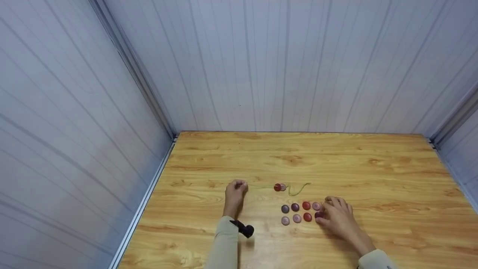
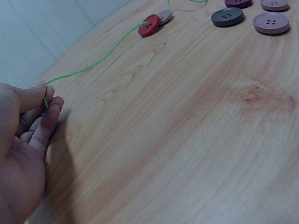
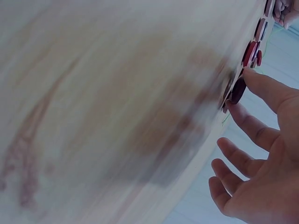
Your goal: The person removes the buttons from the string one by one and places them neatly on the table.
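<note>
My left hand point(image 1: 235, 192) pinches one end of a green string point(image 2: 88, 68) between thumb and fingers. The string runs right through a red button point(image 2: 149, 25) and a mauve-pink button point(image 2: 165, 17) that overlap, and its loose tail curves on the table beyond them. At the right end of two button rows, my right hand point(image 1: 339, 220) pinches a dark purple button point(image 3: 238, 91) between thumb and index finger. That button is tilted on edge; whether it still touches the table I cannot tell. The other right fingers are spread and loosely bent.
Two rows of buttons lie in front of the string: grey point(image 1: 285, 209), purple point(image 1: 295, 207), red point(image 1: 306, 205) and pink point(image 1: 316, 206) behind, pink and red point(image 1: 307, 217) in front. The wooden table point(image 1: 291, 157) meets pale panel walls point(image 1: 261, 74). A black device point(image 1: 244, 229) sits at my left wrist.
</note>
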